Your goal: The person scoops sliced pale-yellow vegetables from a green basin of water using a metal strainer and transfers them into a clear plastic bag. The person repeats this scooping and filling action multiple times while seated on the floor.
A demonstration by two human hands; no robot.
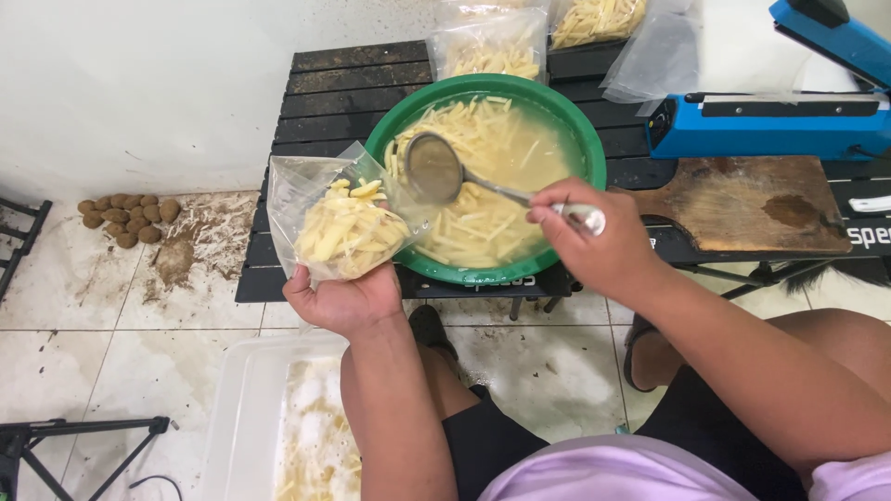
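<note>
My left hand (pixel 342 299) holds up a clear plastic bag (pixel 339 223) partly filled with raw potato sticks, just left of a green basin (pixel 587 148). The basin holds cloudy water and many more potato sticks. My right hand (pixel 594 243) grips the handle of a metal strainer ladle (pixel 434 169), whose round bowl hangs over the left side of the basin, close to the bag's open mouth. The ladle's bowl looks empty.
The basin sits on a low black slatted table (pixel 343 93). Filled bags of potato sticks (pixel 490 48) lie behind it. A blue heat sealer (pixel 770 121) and a wooden board (pixel 752 199) are at right. A clear tub (pixel 251 417) stands on the floor; whole potatoes (pixel 128 218) lie at left.
</note>
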